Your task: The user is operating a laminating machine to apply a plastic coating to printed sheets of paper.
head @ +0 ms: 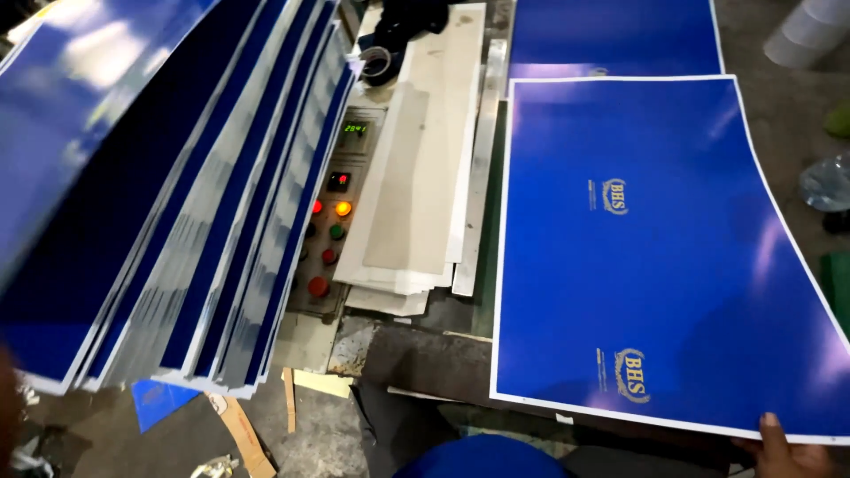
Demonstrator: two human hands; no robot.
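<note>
A large glossy blue sheet (655, 239) with a white border and small gold emblems lies flat on the right. My right hand (788, 451) pinches its near right edge, thumb on top. On the left, a fanned stack of similar blue sheets (177, 204) hangs raised and curved, white edges showing. Only a blurred sliver of my left hand (5, 398) shows at the frame's left edge, under that stack. Its grip is hidden.
Between the sheets sits a grey control panel (329, 230) with lit red and orange buttons and a small green display. Pale boards (416, 177) lie stacked beside it. Another blue sheet (611, 35) lies farther back. Cardboard scraps (243, 434) litter the floor below.
</note>
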